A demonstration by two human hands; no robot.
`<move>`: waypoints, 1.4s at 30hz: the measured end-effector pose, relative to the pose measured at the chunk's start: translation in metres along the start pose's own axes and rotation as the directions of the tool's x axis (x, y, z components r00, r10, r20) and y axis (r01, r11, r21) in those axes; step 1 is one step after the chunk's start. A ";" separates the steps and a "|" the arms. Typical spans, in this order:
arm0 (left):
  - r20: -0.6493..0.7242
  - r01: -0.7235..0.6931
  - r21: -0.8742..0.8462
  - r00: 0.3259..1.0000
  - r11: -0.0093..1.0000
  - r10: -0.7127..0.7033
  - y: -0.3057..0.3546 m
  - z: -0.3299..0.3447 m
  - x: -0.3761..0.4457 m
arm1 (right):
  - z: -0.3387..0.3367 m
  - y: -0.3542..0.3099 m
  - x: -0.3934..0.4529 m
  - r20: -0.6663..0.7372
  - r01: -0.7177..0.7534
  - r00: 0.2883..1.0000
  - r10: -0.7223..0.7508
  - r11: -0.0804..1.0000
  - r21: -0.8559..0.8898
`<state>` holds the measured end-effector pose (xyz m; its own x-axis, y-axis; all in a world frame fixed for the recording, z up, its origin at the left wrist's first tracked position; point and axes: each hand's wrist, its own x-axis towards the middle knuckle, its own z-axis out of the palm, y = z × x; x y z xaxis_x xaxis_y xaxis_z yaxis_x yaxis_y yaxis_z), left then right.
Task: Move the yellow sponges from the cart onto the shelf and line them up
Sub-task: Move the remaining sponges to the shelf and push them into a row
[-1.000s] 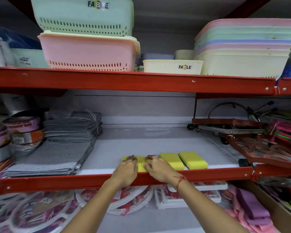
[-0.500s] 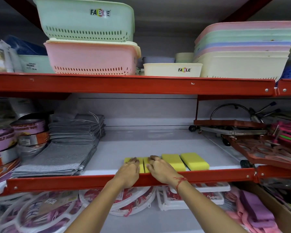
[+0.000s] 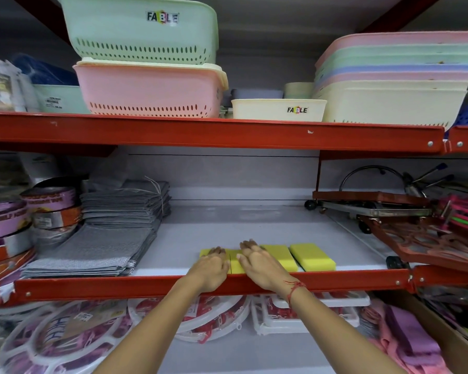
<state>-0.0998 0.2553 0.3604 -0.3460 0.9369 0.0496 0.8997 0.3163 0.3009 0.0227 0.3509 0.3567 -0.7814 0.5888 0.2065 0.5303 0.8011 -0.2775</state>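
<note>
Several yellow sponges lie in a row along the front of the white shelf board. My left hand lies over the leftmost sponge, fingers curled on its top. My right hand covers the second sponge in the same way, and its fingertips reach the third sponge. The fourth sponge lies free at the right end, slightly apart. The two left sponges touch side by side. No cart is in view.
Folded grey cloths and tape rolls fill the shelf's left side. Red metal racks crowd the right. A red front rail runs below my wrists. Plastic baskets stand on the shelf above.
Both hands have stayed on the two left sponges with only small shifts. The seam between those two sponges shows more plainly. The right two sponges have not moved.
</note>
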 end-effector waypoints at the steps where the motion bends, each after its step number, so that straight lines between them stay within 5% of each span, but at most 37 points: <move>1: -0.015 -0.003 -0.009 1.000 1.000 0.003 0.002 0.000 0.001 | -0.004 0.004 -0.001 -0.033 -0.006 0.999 0.006 1.000 0.003; 5: -0.032 -0.037 -0.020 0.999 0.999 0.037 0.012 0.004 0.007 | -0.022 0.033 -0.004 -0.088 -0.097 0.992 0.095 0.995 -0.015; 10: -0.021 -0.032 0.026 0.999 0.999 0.033 0.016 0.013 0.013 | -0.023 0.056 -0.014 0.010 -0.200 0.980 0.201 0.979 -0.049; 31: -0.002 -0.026 0.083 1.000 0.996 0.026 0.018 0.015 0.011 | -0.027 0.052 -0.029 0.072 -0.070 0.995 0.076 0.995 -0.073; 37: 0.007 -0.028 0.080 1.000 0.996 0.028 0.017 0.014 0.010 | -0.049 0.077 -0.031 -0.085 -0.217 0.973 0.216 0.976 0.000; 42: 0.006 -0.032 0.090 0.999 0.995 0.032 0.015 0.015 0.011 | -0.056 0.109 -0.039 -0.069 -0.349 0.936 0.346 0.936 -0.039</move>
<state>-0.0861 0.2727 0.3515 -0.3154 0.9475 0.0531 0.9306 0.2978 0.2127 0.1295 0.4212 0.3711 -0.5251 0.8355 0.1617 0.7820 0.5487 -0.2956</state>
